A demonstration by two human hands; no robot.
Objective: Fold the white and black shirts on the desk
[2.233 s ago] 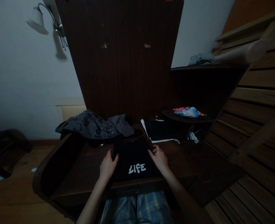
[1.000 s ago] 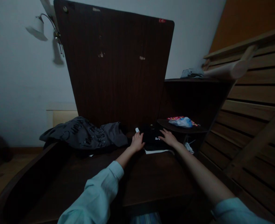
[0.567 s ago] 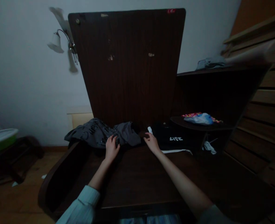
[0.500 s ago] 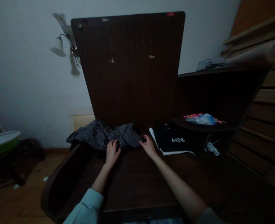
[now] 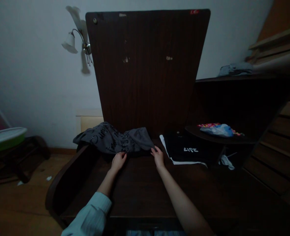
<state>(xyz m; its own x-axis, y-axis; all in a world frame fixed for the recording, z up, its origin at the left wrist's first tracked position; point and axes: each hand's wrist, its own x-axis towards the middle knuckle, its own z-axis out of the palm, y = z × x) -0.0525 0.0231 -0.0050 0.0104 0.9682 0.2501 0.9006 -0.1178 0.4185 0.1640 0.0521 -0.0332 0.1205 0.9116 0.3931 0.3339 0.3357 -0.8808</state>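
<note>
A dark grey garment (image 5: 120,139) with black lettering lies crumpled along the back of the dark wooden desk (image 5: 140,186); its exact kind cannot be made out. My left hand (image 5: 118,161) has its fingers closed on the garment's near edge. At the garment's right corner, my right hand (image 5: 158,156) pinches the cloth between thumb and fingers. To the right of that hand lies a folded black garment (image 5: 176,147) with white figures on it, and white cloth shows from under it.
A tall dark board (image 5: 145,65) stands upright behind the desk. On the right, a small shelf (image 5: 194,132) holds a plastic bag (image 5: 218,130). A curved side panel (image 5: 55,193) edges the desk's left. A green-sided tub (image 5: 7,139) stands farther left.
My right hand has closed on the garment's right corner, and the cloth there is drawn out straighter. My left fingers have come down to the near edge. The view has shifted slightly left.
</note>
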